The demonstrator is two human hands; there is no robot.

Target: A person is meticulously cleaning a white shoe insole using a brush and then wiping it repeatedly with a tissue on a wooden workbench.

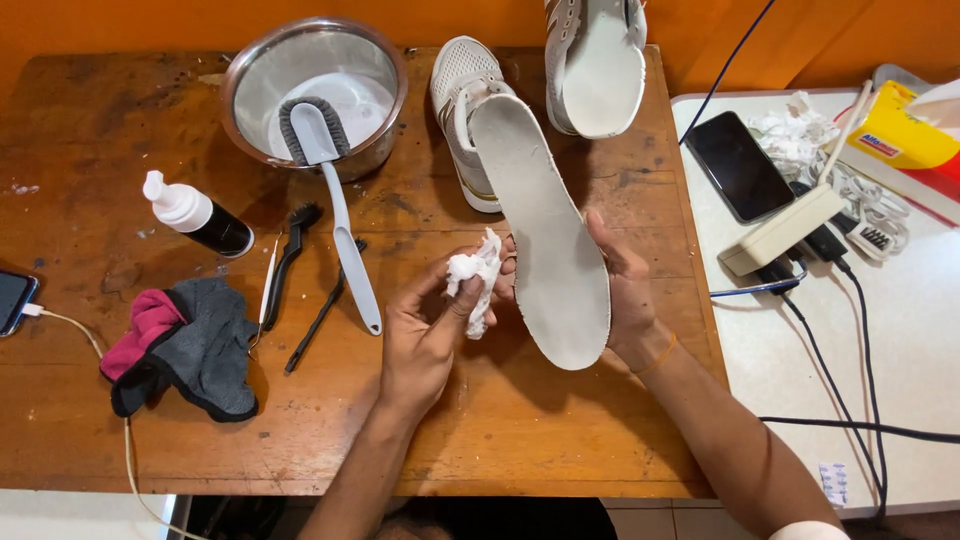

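My right hand (pixel 628 290) grips a long white insole (pixel 545 225) by its right edge and holds it above the wooden table (pixel 520 420), heel end toward me. My left hand (pixel 425 335) pinches a crumpled white tissue (pixel 476 280) just left of the insole, close to its edge. Behind the insole a white sneaker (pixel 460 105) lies on the table. A second white sneaker (pixel 598 60) lies at the far edge with its inside showing.
A steel bowl (pixel 315 90) holds water and a grey long-handled brush (pixel 335 200). A white-capped black bottle (pixel 195 215), thin black brushes (pixel 290 260) and a grey-pink cloth (pixel 185 345) lie left. A phone (pixel 738 165), cables and adapter (pixel 780 230) sit on the white side table.
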